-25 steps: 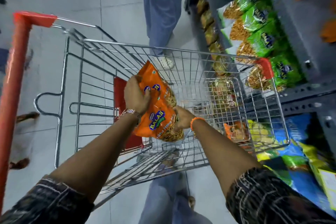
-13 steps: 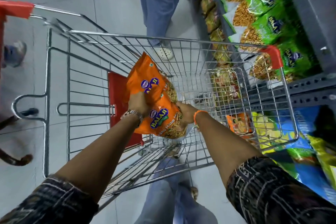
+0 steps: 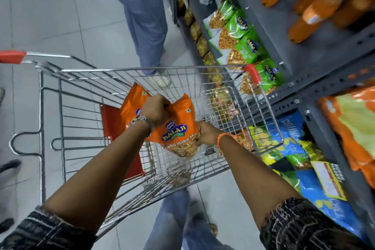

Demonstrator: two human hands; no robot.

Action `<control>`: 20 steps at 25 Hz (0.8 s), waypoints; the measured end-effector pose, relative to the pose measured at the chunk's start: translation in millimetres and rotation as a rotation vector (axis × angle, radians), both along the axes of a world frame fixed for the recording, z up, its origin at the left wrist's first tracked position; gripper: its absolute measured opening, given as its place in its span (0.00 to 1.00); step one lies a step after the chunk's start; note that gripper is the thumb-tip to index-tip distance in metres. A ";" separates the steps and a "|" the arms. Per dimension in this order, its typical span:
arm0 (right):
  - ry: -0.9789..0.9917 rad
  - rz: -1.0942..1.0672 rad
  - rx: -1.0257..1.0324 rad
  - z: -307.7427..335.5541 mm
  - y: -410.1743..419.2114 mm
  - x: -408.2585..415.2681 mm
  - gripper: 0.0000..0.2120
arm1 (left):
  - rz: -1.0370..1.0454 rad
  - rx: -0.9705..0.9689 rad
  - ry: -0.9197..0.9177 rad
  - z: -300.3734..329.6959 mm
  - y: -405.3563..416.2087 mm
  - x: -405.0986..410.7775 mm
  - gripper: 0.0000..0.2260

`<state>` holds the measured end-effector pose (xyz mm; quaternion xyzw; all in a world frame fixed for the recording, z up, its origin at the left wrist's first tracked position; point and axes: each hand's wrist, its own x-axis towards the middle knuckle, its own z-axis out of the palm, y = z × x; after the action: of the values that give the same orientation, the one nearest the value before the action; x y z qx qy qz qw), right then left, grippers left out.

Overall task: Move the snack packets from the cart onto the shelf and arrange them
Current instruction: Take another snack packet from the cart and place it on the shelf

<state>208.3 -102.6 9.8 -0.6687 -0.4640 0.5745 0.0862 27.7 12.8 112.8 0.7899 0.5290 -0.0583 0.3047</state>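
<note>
fingers [image 3: 160, 101] now atop packets [image 3: 178, 128]

cart [image 3: 263, 97]: left of shelf [image 3: 332, 87], just beside it | two snack packets [image 3: 178, 128]: inside cart basket, above its floor | left hand [image 3: 156, 109]: on packet tops | right hand [image 3: 207, 134]: at packets' right side | standing person [image 3: 142, 16]: beyond cart | shelved packets [image 3: 245, 42]: right of cart, on shelf
</note>
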 end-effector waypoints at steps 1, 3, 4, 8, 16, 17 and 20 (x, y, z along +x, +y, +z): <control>0.008 -0.060 0.039 16.2 -6.9 9.4 0.33 | -0.044 0.035 -0.021 21.9 2.2 12.4 0.14; 0.000 -0.193 0.153 53.0 -25.4 29.5 0.30 | -0.146 0.096 -0.083 72.6 2.4 39.4 0.12; -0.001 -0.263 0.221 72.8 -36.5 39.4 0.29 | -0.188 0.108 -0.126 100.3 0.5 53.6 0.10; 0.057 -0.489 0.488 158.6 -88.6 72.8 0.28 | -0.270 0.140 -0.278 211.4 -26.4 107.7 0.10; -0.170 -0.829 0.829 323.2 -206.3 102.4 0.27 | -0.581 0.636 -0.535 402.8 -125.9 176.0 0.18; -0.168 -0.856 0.873 341.7 -223.3 103.7 0.25 | -0.587 0.688 -0.596 421.0 -139.7 182.8 0.20; -0.173 -0.883 0.948 399.0 -259.5 99.3 0.20 | -0.574 0.802 -0.703 463.2 -166.9 196.9 0.25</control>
<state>307.5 -362.1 408.8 -0.7297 -0.3541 0.1624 0.5620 224.5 -154.1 576.0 0.9262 0.1433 0.3303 0.1120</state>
